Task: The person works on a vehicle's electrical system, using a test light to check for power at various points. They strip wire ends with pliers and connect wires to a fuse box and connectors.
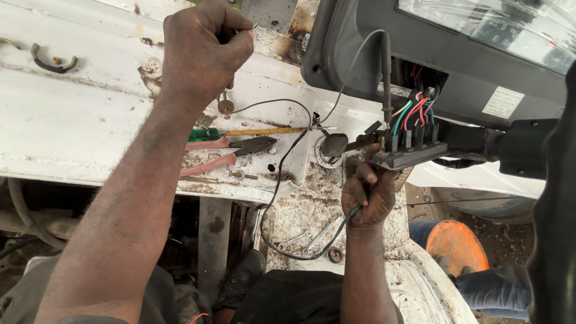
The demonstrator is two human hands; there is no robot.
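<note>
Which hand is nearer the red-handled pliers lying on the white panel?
Left. The left hand is raised above the pliers, pinching a thin wire; the right hand is farther off to their right, under the switch block.

A thin black wire [282, 174] runs in a long loop from the raised left hand's [201, 51] pinched fingertips down across the rusty white panel to the right hand [367, 195]. A dark connector block [408, 153], fed by red, green and white leads, sits level against the right hand's fingertips.
</note>
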